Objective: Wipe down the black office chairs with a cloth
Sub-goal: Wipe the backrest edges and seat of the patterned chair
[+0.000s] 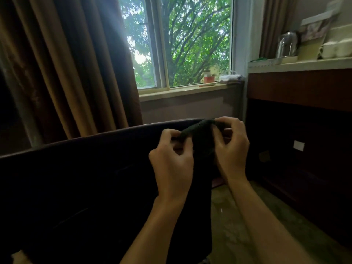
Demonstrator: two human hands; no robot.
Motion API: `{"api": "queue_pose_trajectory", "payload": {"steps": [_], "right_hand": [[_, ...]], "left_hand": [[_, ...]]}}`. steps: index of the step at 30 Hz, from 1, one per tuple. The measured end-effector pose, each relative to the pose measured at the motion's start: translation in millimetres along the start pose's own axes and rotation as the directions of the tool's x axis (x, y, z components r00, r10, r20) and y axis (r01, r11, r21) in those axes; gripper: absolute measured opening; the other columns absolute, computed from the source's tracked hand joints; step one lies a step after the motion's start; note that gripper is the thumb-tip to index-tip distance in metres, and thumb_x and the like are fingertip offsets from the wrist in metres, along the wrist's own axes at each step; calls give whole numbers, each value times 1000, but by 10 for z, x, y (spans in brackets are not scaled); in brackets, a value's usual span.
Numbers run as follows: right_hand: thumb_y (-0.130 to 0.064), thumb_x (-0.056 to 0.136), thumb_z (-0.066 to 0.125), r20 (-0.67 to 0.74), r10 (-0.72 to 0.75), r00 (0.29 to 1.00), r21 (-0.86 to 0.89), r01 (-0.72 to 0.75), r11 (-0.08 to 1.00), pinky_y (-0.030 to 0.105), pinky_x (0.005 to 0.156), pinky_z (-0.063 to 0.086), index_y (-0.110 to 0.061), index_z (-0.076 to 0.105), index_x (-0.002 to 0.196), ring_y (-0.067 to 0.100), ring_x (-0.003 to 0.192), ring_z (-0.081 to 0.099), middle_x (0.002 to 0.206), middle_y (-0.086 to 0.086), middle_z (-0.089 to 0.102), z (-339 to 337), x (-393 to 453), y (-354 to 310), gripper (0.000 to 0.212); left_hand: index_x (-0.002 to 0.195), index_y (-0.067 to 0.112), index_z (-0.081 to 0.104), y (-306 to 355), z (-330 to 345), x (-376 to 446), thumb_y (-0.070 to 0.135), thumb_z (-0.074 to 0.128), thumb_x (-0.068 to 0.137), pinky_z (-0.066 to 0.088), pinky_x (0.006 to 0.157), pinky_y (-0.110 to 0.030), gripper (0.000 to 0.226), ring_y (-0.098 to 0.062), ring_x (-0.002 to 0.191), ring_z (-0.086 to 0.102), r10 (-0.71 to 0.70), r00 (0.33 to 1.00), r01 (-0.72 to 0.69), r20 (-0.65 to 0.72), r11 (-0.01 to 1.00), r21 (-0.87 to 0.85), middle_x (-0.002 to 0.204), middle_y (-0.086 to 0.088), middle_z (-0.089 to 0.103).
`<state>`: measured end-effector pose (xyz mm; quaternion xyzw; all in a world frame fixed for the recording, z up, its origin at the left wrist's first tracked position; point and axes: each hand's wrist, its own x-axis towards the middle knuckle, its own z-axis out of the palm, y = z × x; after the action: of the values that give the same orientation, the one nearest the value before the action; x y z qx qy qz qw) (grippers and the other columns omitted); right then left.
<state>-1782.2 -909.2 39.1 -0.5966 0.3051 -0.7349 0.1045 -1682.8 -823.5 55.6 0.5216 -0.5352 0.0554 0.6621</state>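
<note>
Hands — left (172, 164), right (231, 149) — pinch dark cloth (200, 128) over chair (95, 168).

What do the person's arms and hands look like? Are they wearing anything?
Both arms are bare as far as the picture shows: no sleeves, gloves, watch or bracelets. The left hand and right hand show no rings, and the fingernails look short and unpainted.

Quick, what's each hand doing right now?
Left hand: pinching the dark cloth.
Right hand: pinching the same cloth, at the chair top.
</note>
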Motion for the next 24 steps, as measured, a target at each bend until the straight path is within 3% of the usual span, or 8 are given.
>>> {"api": "queue_pose_trajectory", "payload": {"steps": [4,8,11,14,20,24], "right_hand": [[-14,94,64,45,-32,998,134,26,991,45,68,53,-22,60,105,20,89,62,100,1,60,5,-34,276,14],[-10,94,61,5,-25,1000,213,23,977,41,66,53,-19,61,104,21,85,63,95,3,60,49,-65,334,14],[-3,92,62,12,-39,999,270,34,962,41,69,53,-13,62,101,21,86,62,96,6,58,33,-5,297,14],[-4,90,63,46,-99,994,289,82,954,33,71,53,-8,60,102,18,87,61,98,5,56,4,52,349,13],[-9,90,66,133,-128,983,295,83,952,24,71,51,-5,59,102,13,84,60,96,4,55,-4,104,452,15],[-12,90,68,139,-100,985,343,47,938,33,68,54,-13,57,100,21,81,63,93,9,59,17,127,500,15]], "left_hand": [[87,19,61,-24,181,20,16,73,84,49,60,-5,13,7,71,66,-17,995,18,-103,1000,2,74,15,64],[82,21,59,-11,337,1,19,75,82,48,56,-5,16,7,65,66,3,987,11,-160,996,85,70,20,62],[84,24,56,40,422,9,30,77,78,45,58,-2,22,13,71,62,40,975,0,-218,984,178,72,28,54],[86,24,57,71,499,-3,43,78,72,46,62,-4,31,9,76,62,27,958,36,-285,976,214,76,27,56],[80,20,57,37,614,-29,30,82,71,43,60,-2,28,7,72,60,41,927,85,-373,945,315,70,23,55],[81,18,57,-1,645,-47,29,81,74,41,60,-1,28,10,71,58,94,923,41,-373,941,337,70,23,52]]}}
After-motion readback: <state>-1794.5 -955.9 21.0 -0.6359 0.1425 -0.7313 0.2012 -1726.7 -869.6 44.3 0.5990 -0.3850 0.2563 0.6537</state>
